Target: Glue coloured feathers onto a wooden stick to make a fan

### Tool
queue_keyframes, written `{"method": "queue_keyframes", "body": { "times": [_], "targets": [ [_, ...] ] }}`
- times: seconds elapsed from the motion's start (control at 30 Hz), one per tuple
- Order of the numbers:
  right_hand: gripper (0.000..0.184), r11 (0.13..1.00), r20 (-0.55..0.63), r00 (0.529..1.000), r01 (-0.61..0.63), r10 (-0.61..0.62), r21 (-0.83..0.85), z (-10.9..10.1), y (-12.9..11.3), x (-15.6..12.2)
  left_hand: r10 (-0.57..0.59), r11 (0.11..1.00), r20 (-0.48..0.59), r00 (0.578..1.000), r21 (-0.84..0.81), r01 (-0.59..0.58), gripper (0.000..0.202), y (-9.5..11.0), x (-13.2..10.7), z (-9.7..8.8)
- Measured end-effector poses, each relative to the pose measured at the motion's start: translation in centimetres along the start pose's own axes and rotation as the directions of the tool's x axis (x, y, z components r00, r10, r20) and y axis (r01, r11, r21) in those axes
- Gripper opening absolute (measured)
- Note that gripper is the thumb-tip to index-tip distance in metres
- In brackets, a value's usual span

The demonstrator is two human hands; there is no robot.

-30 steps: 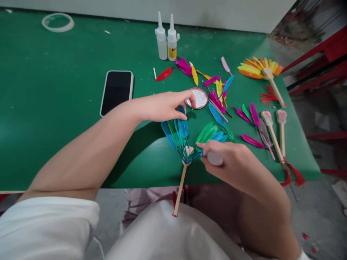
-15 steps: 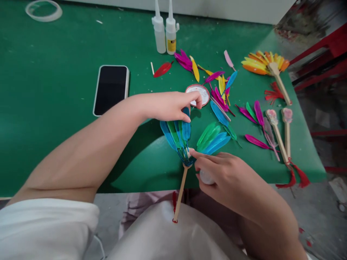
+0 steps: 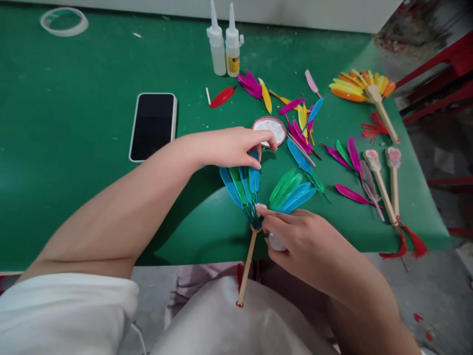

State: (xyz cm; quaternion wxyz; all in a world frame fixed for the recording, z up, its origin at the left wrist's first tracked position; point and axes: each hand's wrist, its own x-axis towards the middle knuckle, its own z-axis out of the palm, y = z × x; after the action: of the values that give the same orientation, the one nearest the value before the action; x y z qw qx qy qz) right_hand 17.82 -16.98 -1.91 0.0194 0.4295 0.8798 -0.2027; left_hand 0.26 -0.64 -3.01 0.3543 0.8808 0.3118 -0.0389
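From the head view, I see the person's left hand [image 3: 236,147] reaching across the green counter [image 3: 92,123], thumb and fingers pinched narrowly on the upper part of a flat blue feather [image 3: 254,181]. That feather belongs to a blue-and-green feather fan with a slim wooden handle [image 3: 248,266], which sits at the counter's near edge, its handle pointing toward the person's lap. The right hand [image 3: 295,229] is curled round a translucent, round-ended object [image 3: 276,242], most of it hidden, while its index fingertip touches the base of the feathers. Just beyond the left hand lies a round, red-rimmed white dish [image 3: 269,128]; farther back, two white plastic bottles with pointed nozzles [image 3: 233,52] stand upright, side by side.
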Motion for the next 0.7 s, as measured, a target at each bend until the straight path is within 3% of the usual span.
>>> {"method": "queue_keyframes", "body": {
  "times": [0.17,0.3,0.43,0.7],
  "targets": [
    [0.026,0.999,-0.024,0.999,0.022,-0.023,-0.045,-0.1,0.0,0.0,-0.09,0.992,-0.139,0.986,-0.103,0.076,0.039,-1.1,-0.2,-0.8],
    [0.03,0.999,-0.03,0.999,0.013,-0.014,-0.043,-0.1,-0.1,0.0,-0.115,0.981,-0.078,0.99,-0.167,0.101,0.044,-1.5,-0.2,-0.9],
    [0.03,0.999,-0.039,0.999,0.0,-0.001,-0.033,0.0,-0.1,0.0,-0.085,0.988,0.003,0.996,-0.126,0.085,0.057,-0.9,0.0,-0.5],
    [0.021,0.997,-0.079,0.996,0.036,-0.041,-0.065,-0.2,-0.3,-0.2,-0.02,0.998,-0.003,1.0,-0.053,0.019,0.057,-0.9,0.4,0.1]
  ]
}}
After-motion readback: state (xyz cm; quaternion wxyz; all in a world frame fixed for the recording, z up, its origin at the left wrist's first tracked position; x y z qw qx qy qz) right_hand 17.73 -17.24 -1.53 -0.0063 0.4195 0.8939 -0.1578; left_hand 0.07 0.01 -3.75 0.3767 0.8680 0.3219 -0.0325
